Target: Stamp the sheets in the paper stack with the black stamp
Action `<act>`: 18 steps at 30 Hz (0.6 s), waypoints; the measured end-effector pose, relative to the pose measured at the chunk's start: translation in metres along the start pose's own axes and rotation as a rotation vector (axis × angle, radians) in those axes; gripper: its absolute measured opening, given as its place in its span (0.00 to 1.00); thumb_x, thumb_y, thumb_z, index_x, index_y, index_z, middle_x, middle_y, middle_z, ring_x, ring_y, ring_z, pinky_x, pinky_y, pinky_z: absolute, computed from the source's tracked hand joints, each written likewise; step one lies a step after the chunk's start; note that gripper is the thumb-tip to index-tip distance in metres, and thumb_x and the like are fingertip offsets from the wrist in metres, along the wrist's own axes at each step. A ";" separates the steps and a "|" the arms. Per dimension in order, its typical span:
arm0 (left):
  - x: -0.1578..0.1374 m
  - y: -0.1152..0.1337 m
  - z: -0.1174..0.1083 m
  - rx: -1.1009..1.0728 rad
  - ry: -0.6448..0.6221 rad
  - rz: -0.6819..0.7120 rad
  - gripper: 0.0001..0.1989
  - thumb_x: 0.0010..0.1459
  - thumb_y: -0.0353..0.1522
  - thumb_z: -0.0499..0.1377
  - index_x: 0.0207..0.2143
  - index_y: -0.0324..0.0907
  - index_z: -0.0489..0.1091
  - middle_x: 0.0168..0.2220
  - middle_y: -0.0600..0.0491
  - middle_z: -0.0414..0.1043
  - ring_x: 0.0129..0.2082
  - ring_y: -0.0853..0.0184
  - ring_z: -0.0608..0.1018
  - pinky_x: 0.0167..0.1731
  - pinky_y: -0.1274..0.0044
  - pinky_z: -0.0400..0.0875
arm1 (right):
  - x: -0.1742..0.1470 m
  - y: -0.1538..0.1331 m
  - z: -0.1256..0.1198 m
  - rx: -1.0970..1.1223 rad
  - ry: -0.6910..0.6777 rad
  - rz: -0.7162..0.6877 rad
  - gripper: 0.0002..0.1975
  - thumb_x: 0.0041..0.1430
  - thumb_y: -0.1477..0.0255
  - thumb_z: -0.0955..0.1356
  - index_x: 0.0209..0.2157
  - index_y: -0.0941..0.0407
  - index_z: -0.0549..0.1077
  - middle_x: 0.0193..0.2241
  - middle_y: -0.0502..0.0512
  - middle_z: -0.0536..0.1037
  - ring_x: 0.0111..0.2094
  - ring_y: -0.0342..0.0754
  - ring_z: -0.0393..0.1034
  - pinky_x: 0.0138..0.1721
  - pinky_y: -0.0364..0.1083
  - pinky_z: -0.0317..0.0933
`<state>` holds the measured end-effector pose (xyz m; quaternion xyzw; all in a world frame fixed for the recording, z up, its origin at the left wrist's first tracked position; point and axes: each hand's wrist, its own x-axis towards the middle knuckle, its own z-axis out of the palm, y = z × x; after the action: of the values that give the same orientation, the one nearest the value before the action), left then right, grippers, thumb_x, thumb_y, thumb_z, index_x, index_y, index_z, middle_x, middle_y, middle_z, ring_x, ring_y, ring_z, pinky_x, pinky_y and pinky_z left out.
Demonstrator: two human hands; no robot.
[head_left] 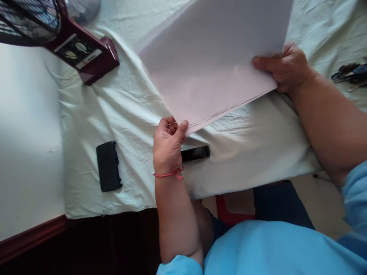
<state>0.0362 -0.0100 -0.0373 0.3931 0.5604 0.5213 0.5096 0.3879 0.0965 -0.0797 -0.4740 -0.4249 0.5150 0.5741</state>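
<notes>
Several large white paper sheets (218,65) are held up over the cloth-covered table, stacked together with their near edges slightly offset. My left hand (169,141) pinches the near left corner between thumb and fingers. On the right side, my right hand (289,68) grips the sheets with its thumb on top and its fingers underneath, mostly hidden. A black stapler-like object (196,153) lies on the cloth just beside my left hand, partly covered by it, so I cannot tell its exact kind.
A black phone-like case (109,166) lies on the pale green cloth (137,172) to the left. At the back left stands a dark red fan (88,55), with a clear plastic item (84,9) behind it. A bunch of keys (351,74) lies at the far right.
</notes>
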 end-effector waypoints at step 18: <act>-0.002 0.004 -0.012 -0.016 0.026 -0.026 0.22 0.44 0.33 0.86 0.28 0.42 0.74 0.20 0.63 0.66 0.17 0.78 0.63 0.17 0.86 0.57 | -0.004 -0.006 -0.004 -0.013 -0.064 0.009 0.31 0.33 0.59 0.93 0.41 0.50 0.90 0.45 0.50 0.92 0.47 0.55 0.87 0.62 0.60 0.85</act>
<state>0.0242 -0.0131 -0.0341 0.3751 0.5678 0.5241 0.5120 0.3922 0.0915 -0.0742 -0.4629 -0.4441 0.5296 0.5550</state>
